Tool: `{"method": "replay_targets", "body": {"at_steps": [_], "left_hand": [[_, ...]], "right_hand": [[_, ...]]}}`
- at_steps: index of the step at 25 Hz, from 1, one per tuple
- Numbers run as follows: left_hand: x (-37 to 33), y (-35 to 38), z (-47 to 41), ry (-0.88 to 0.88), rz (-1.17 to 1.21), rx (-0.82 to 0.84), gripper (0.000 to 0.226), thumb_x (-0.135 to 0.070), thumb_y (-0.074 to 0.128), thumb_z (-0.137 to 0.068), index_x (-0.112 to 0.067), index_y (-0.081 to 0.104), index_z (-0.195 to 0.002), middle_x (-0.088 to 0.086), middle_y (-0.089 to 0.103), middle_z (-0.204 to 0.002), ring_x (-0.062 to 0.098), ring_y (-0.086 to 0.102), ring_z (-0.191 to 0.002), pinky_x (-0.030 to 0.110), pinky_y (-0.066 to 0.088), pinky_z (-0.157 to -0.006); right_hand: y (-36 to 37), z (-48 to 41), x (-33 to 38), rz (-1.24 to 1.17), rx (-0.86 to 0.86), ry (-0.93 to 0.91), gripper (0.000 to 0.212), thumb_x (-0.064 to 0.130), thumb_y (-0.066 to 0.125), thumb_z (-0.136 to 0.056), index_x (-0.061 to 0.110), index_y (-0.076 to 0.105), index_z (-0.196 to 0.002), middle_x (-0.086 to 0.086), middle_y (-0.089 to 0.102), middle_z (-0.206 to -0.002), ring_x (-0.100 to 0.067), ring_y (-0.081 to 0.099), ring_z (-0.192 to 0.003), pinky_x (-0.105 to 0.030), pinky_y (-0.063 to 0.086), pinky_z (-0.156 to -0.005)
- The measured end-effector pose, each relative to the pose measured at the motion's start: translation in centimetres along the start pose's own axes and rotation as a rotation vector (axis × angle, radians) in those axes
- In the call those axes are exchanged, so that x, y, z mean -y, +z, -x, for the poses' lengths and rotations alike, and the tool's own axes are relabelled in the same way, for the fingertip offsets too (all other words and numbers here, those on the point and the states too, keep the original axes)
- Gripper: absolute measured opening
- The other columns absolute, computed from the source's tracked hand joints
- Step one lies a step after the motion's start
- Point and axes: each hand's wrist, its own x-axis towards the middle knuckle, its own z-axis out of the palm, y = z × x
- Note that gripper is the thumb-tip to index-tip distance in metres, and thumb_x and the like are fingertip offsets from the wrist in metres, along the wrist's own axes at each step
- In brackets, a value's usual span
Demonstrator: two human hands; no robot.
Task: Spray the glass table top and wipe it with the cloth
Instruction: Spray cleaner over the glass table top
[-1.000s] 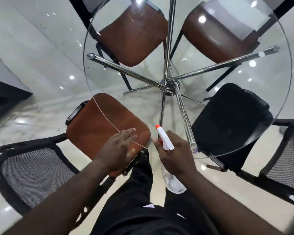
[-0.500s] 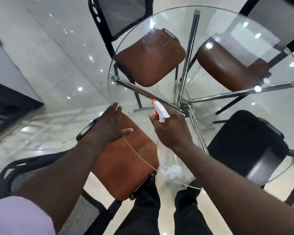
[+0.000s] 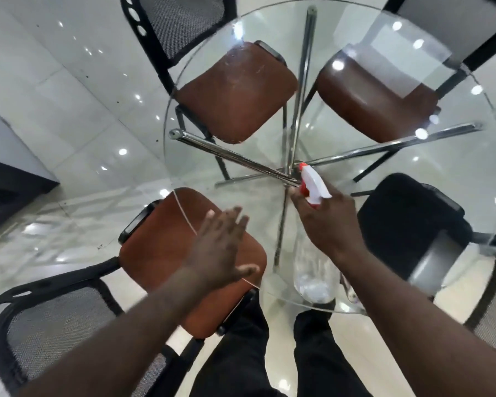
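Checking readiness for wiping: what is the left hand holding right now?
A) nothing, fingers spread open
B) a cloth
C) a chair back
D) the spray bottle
A: the left hand is empty and open; the right hand grips the spray bottle.

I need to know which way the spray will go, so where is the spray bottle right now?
In the head view the spray bottle is right of centre, in the right hand, above the near part of the glass table top, its nozzle over the chrome hub.
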Motion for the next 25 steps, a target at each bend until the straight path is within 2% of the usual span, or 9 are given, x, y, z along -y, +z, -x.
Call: {"method": "replay_targets", "body": {"at_steps": [2,5,6,10,13,15,17,20,25], "left_hand": [[-5.7,2.1,1.2,0.089,0.025,0.067,0.117,-0.086,0.050,-0.083,-0.020,0.003,-0.167,0.005,-0.009,-0.177,0.025,-0.005,-0.164,0.052,-0.001,-0.132],[-12.7,4.9,1.4,0.142,0.001,0.090,0.111,-0.077,0.055,-0.088,-0.019,0.006,-0.168,0.008,-0.011,-0.177,0.029,-0.001,-0.164,0.056,0.009,-0.130],[-14.0,5.2,1.2,0.128,-0.030,0.095,0.107,-0.074,0.056,-0.090,-0.019,0.008,-0.168,0.009,-0.009,-0.177,0.031,0.002,-0.164,0.060,0.013,-0.129],[-17.2,6.1,0.3,0.026,-0.157,0.161,0.105,-0.070,0.061,-0.086,-0.016,0.017,-0.165,0.014,0.003,-0.175,0.038,0.010,-0.161,0.067,0.024,-0.123],[-20.7,6.1,0.3,-0.027,-0.148,0.164,0.111,-0.078,0.060,-0.082,-0.021,0.014,-0.165,0.012,0.002,-0.174,0.036,0.009,-0.161,0.067,0.030,-0.121],[-24.1,6.2,-0.3,-0.040,-0.127,0.151,0.106,-0.076,0.057,-0.086,-0.022,0.011,-0.165,0.007,-0.002,-0.175,0.032,0.005,-0.162,0.066,0.029,-0.122],[-27.5,6.3,-1.4,-0.071,-0.105,0.140,0.102,-0.072,0.058,-0.090,-0.022,0.012,-0.165,0.005,-0.004,-0.175,0.031,0.003,-0.162,0.064,0.028,-0.124],[-31.4,7.1,-2.6,-0.100,-0.118,0.152,0.098,-0.067,0.058,-0.093,-0.020,0.012,-0.166,0.005,-0.006,-0.176,0.031,0.004,-0.162,0.062,0.030,-0.123],[-34.4,8.1,-3.0,-0.140,-0.140,0.112,0.094,-0.065,0.055,-0.097,-0.020,0.011,-0.166,0.005,-0.006,-0.176,0.030,0.005,-0.163,0.059,0.031,-0.123]], "right_hand": [[-3.3,3.0,-4.0,-0.093,-0.051,0.085,0.028,0.048,0.073,-0.096,0.021,0.071,-0.100,0.003,0.068,-0.079,-0.024,0.066,-0.075,-0.037,0.053,-0.072],[-7.6,7.2,-10.1,-0.069,-0.053,0.157,0.038,0.050,0.069,-0.094,0.016,0.073,-0.108,0.001,0.072,-0.082,-0.023,0.069,-0.075,-0.045,0.060,-0.073],[-8.5,8.4,-12.0,-0.033,-0.027,0.149,0.038,0.049,0.067,-0.095,0.014,0.072,-0.110,0.000,0.072,-0.082,-0.022,0.069,-0.075,-0.045,0.059,-0.072],[-11.7,13.7,-18.3,-0.025,0.067,0.108,0.020,0.043,0.071,-0.098,0.025,0.066,-0.093,0.006,0.064,-0.078,-0.017,0.064,-0.070,-0.044,0.056,-0.065],[-13.9,16.4,-22.5,-0.080,0.166,0.086,0.019,0.048,0.073,-0.098,0.032,0.070,-0.108,0.013,0.069,-0.091,-0.012,0.067,-0.081,-0.037,0.057,-0.073],[-14.9,16.8,-25.1,-0.101,0.180,0.089,0.020,0.045,0.076,-0.098,0.031,0.072,-0.112,0.014,0.071,-0.095,-0.013,0.069,-0.085,-0.037,0.058,-0.075],[-15.9,16.4,-27.4,-0.057,0.203,0.098,0.018,0.046,0.072,-0.099,0.029,0.068,-0.100,0.010,0.068,-0.088,-0.018,0.067,-0.080,-0.043,0.059,-0.072],[-17.8,15.6,-31.3,0.041,0.225,0.075,0.032,0.050,0.065,-0.099,0.024,0.053,-0.085,0.006,0.057,-0.075,-0.020,0.059,-0.067,-0.046,0.057,-0.065],[-21.2,12.7,-34.8,0.000,0.152,0.034,0.027,0.047,0.069,-0.097,0.031,0.050,-0.087,0.009,0.056,-0.076,-0.021,0.060,-0.068,-0.044,0.056,-0.063]]}}
